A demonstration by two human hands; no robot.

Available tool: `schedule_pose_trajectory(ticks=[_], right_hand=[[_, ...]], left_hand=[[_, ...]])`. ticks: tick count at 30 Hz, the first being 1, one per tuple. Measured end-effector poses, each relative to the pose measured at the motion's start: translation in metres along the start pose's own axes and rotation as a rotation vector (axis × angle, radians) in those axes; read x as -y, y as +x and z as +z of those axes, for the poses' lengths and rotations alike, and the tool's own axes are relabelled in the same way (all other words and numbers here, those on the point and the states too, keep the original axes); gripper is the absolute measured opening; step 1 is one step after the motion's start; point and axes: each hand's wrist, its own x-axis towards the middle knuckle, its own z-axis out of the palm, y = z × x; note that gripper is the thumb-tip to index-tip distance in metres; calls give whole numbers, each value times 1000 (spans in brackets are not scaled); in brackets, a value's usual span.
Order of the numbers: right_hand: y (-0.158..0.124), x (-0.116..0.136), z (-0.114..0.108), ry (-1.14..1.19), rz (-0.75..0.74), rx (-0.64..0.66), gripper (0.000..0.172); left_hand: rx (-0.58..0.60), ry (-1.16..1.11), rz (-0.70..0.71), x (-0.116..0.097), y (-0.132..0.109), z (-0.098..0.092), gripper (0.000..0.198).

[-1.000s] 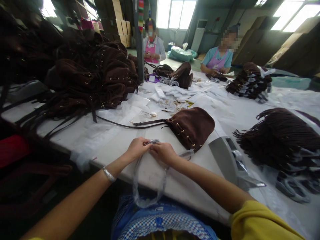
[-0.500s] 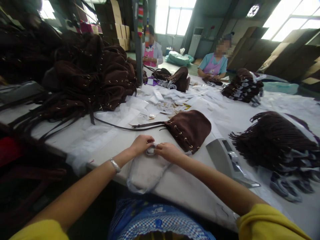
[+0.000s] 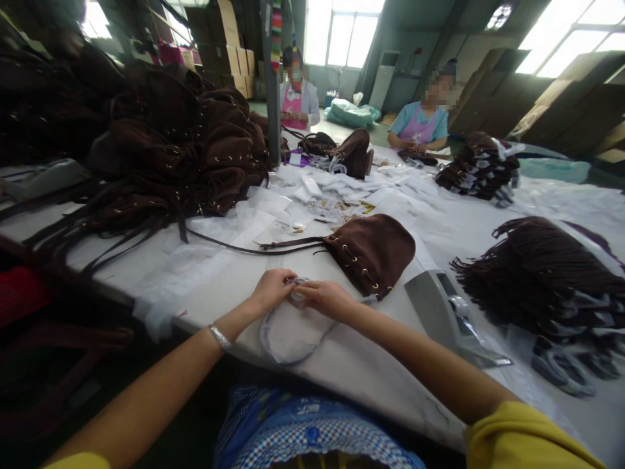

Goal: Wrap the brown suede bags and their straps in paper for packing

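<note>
A slender, greyish, plastic-covered strap (image 3: 299,297) loops toward six o'clock, its coiled end pinched in the narrowed fingers of the left hand (image 3: 273,286) and right hand (image 3: 329,298).

There are one strap (image 3: 287,361), one bracelet (image 3: 219,337), two co-workers (image 3: 297,104) (image 3: 418,125), one post (image 3: 272,104).

Bright windows (image 3: 344,39) behind; cartons (image 3: 238,62) stacked far left; white table (image 3: 239,281) foreground.

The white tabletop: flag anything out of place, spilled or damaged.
Crumpled plastic film hangs over the near edge of the tabletop, left of the left hand, rather than lying flat. No damage shows on the brown bag.
</note>
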Motion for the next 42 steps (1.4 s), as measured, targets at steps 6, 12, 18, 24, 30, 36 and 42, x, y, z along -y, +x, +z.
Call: schedule_pose_trajectory(ticks=[6,12,18,24,30,36,42], right_hand=[[-15,-20,-11,-61,-162,107,19],[-5,8,12,-107,35,50,21],[2,26,19,-10,124,3,26],[-14,-5,0,-75,-219,30,28],[-11,3,4,-142,-122,33,16],[3,32,10,-39,145,1,21],[-3,11,-5,34,-55,34,35]], left_hand=[[120,-34,117,-6,16,2,25],[-22,104,35,-7,-6,5,29],[37,144,57,1,-8,-3,20],[192,72,234,2,12,-9,28],[15,111,85,2,0,-1,20],[-19,142,-14,10,-10,-2,31],[146,50,186,5,6,-7,33]])
